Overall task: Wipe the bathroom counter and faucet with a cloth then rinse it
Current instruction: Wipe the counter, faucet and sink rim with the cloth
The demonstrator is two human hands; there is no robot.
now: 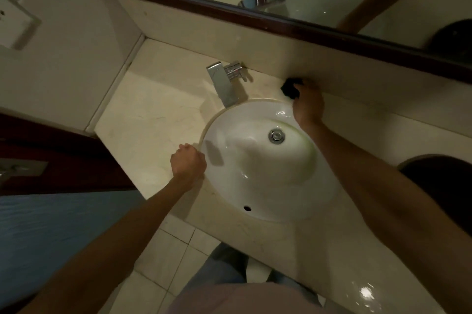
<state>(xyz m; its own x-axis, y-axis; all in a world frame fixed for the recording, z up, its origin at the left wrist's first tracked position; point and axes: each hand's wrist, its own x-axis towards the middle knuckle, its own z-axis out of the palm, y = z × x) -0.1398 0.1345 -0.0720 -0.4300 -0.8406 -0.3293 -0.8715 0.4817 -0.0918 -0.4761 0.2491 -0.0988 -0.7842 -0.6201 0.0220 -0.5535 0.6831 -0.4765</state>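
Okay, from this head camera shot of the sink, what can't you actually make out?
- Cloth, head view: mostly hidden under the right hand; dark, shape unclear.
- Left hand: fingers curled under, so whether it holds anything is hidden.
- Dark round object: cut off by the right edge.
- Faucet: no water stream visible; too dim to be sure.

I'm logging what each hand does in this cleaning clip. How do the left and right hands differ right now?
The right hand reaches across the sink to the back of the counter, beside the faucet; the left hand rests at the sink's near left rim. The right hand presses a dark cloth against the counter by the backsplash; the left hand holds nothing, loosely curled. Both arms are bare.
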